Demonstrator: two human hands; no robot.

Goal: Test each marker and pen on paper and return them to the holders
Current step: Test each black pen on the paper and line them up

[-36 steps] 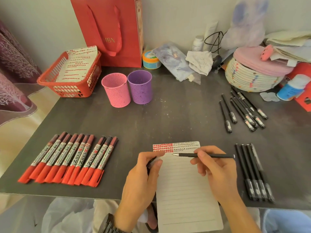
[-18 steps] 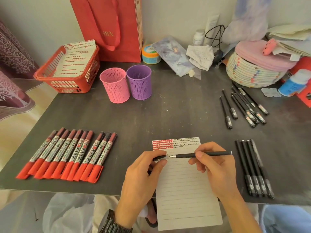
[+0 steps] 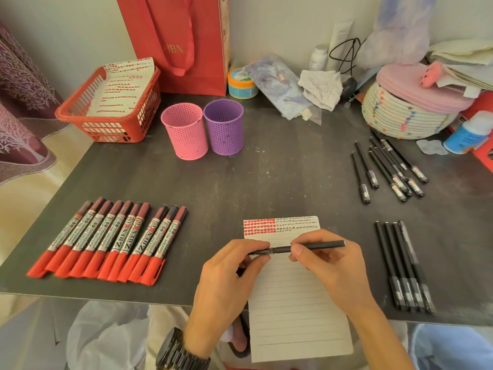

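A lined paper sheet (image 3: 296,311) lies at the table's front edge, with red and black test marks along its top. Above it my right hand (image 3: 329,265) grips a black pen (image 3: 320,246) held level. My left hand (image 3: 226,284) pinches the pen's cap (image 3: 260,252), which now sits over the pen's tip. Several red markers (image 3: 106,241) lie in a row at the left. Black pens lie in two groups at the right: a far group (image 3: 386,169) and a near group (image 3: 402,265). A pink holder (image 3: 185,130) and a purple holder (image 3: 224,126) stand behind, nothing visible in them.
A red basket (image 3: 106,124) with marked paper sits at the back left, a red gift bag (image 3: 181,41) behind the holders. A woven rope basket (image 3: 405,116), bottles, cloth and a cable crowd the back right. The dark tabletop (image 3: 280,177) ends just before my wrists.
The pen's bare tip, apart from the cap a second ago, has moved left into the cap that my left hand holds. Both hands have drawn together over the paper.
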